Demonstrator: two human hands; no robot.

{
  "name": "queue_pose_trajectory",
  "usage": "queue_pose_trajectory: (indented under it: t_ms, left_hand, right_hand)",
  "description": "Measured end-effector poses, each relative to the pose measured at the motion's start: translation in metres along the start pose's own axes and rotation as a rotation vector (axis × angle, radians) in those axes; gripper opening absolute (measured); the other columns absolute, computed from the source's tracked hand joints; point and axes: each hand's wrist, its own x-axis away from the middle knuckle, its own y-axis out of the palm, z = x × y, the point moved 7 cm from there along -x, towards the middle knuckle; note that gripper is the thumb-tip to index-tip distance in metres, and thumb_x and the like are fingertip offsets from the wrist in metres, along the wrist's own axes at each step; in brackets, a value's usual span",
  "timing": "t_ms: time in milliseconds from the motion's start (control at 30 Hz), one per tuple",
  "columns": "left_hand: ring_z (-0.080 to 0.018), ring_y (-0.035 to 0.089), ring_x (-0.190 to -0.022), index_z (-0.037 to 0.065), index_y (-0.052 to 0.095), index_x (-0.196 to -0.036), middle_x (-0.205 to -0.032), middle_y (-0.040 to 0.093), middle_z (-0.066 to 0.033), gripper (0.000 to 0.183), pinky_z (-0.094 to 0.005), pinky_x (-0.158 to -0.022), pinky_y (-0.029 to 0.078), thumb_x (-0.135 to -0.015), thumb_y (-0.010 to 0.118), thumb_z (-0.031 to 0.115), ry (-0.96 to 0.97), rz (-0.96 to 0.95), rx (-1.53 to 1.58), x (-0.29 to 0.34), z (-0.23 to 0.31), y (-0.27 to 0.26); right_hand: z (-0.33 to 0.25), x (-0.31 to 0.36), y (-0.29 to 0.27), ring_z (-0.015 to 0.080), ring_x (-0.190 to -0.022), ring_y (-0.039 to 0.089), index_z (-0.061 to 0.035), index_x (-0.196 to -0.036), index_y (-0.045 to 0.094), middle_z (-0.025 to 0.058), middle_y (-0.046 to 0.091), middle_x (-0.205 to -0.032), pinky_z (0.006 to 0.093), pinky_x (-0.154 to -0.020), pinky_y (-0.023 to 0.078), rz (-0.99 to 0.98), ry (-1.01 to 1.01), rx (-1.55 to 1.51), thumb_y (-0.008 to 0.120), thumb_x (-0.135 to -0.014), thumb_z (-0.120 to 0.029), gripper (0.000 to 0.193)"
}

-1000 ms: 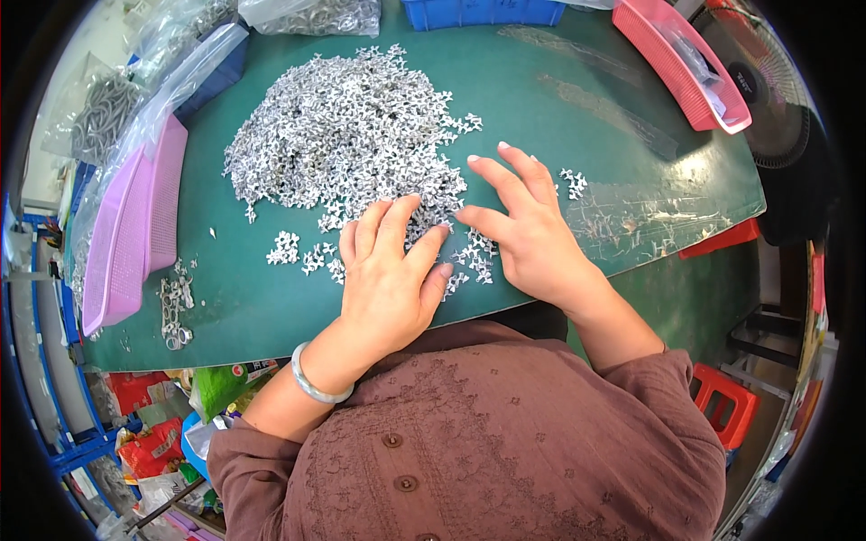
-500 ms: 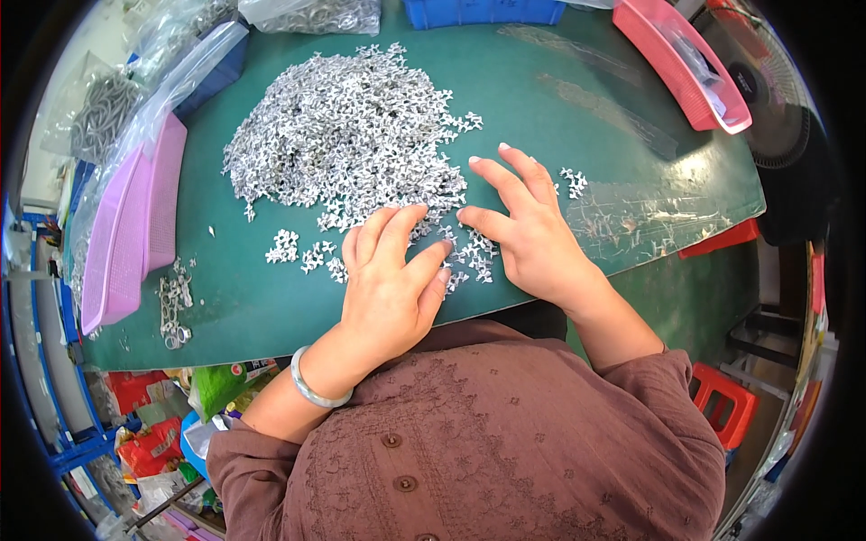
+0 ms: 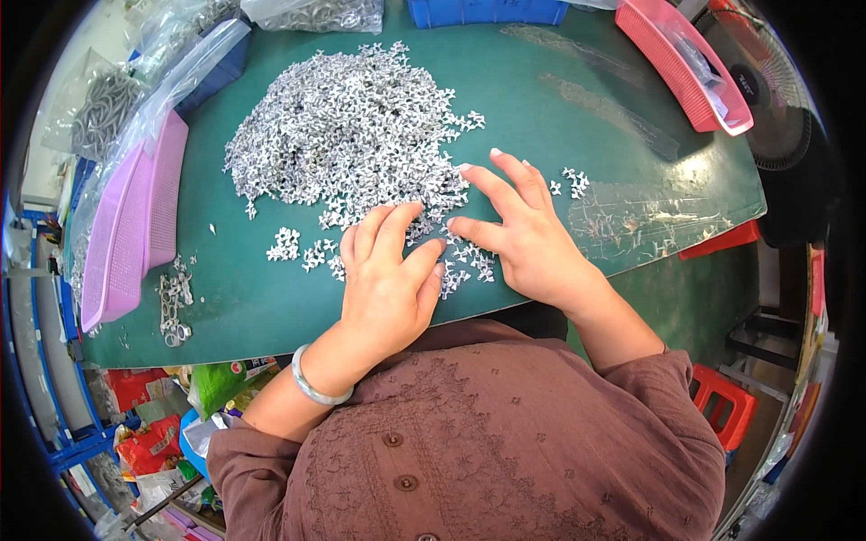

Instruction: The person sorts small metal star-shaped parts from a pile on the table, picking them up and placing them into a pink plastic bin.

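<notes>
A broad heap of small silver-grey metal pieces (image 3: 338,126), each with several short arms, covers the middle of the green table. At its near edge lies my left hand (image 3: 383,293), palm down, its fingers stretched over some pieces and the thumb bent close to the index finger. My right hand (image 3: 544,248) hovers at the heap's right edge with fingers spread. Its thumb tip is close to loose pieces (image 3: 474,263) between the two hands. Small groups of the same pieces lie left of my left hand (image 3: 284,244) and right of my right hand (image 3: 575,183).
A purple plastic basket (image 3: 161,198) stands at the left table edge, beside clear bags of metal parts (image 3: 106,122). Small scraps and rings (image 3: 176,307) lie near it. At the back are a blue bin (image 3: 487,11) and a pink basket (image 3: 672,68), with a fan (image 3: 771,108) beyond.
My right hand has shifted slightly left toward the heap, its thumb now nearer my left hand. My left hand has hardly moved.
</notes>
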Motion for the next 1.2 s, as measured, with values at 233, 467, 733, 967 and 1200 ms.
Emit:
queue_pose_trajectory:
  t_ms: [233, 467, 733, 967, 1200]
  left_hand:
    - [-0.0386, 0.046, -0.124, 0.007, 0.07, -0.101, -0.131, 0.055, -0.0175, 0.024, -0.0492, -0.103, 0.033, -0.077, 0.071, 0.008, 0.002, 0.0, 0.023, -0.001, -0.001, -0.001]
    - [-0.039, 0.046, -0.125, 0.005, 0.068, -0.106, -0.132, 0.054, -0.018, 0.03, -0.0491, -0.103, 0.033, -0.077, 0.071, 0.008, -0.016, 0.003, 0.024, -0.003, -0.001, 0.0]
    - [-0.0407, 0.042, -0.126, 0.008, 0.07, -0.113, -0.136, 0.051, -0.0189, 0.036, -0.0518, -0.104, 0.032, -0.077, 0.072, 0.012, -0.017, -0.021, -0.011, -0.003, 0.003, 0.003]
    - [-0.0413, 0.041, -0.127, 0.013, 0.071, -0.113, -0.138, 0.05, -0.0195, 0.033, -0.0524, -0.104, 0.031, -0.08, 0.072, 0.016, 0.021, -0.072, 0.001, -0.004, 0.008, 0.007]
    - [-0.0406, 0.04, -0.128, 0.014, 0.068, -0.122, -0.139, 0.048, -0.0194, 0.041, -0.0523, -0.106, 0.03, -0.081, 0.071, 0.018, -0.027, -0.054, -0.084, -0.009, -0.002, 0.004]
  right_hand:
    - [0.005, 0.002, 0.0, 0.0416, -0.14, 0.032, -0.0136, -0.103, 0.073, 0.0153, 0.048, -0.142, 0.0606, -0.113, 0.028, 0.04, 0.0, -0.047, 0.062, -0.077, 0.001, 0.032]
    - [0.002, 0.001, 0.0, 0.0421, -0.139, 0.033, -0.0124, -0.103, 0.073, 0.0158, 0.048, -0.141, 0.0606, -0.112, 0.03, 0.043, 0.004, -0.033, 0.062, -0.076, 0.002, 0.032]
    - [0.003, 0.001, -0.003, 0.0431, -0.139, 0.033, -0.0123, -0.103, 0.073, 0.0162, 0.047, -0.142, 0.0615, -0.111, 0.029, 0.017, -0.057, -0.111, 0.062, -0.074, 0.003, 0.034]
    - [0.014, 0.002, -0.002, 0.0433, -0.138, 0.034, -0.0094, -0.103, 0.071, 0.0168, 0.048, -0.142, 0.0613, -0.113, 0.027, 0.101, 0.097, 0.036, 0.06, -0.074, 0.004, 0.034]
    - [0.014, 0.001, -0.006, 0.043, -0.139, 0.035, -0.009, -0.104, 0.07, 0.0165, 0.048, -0.141, 0.0614, -0.113, 0.026, 0.104, 0.093, -0.003, 0.06, -0.074, 0.006, 0.035]
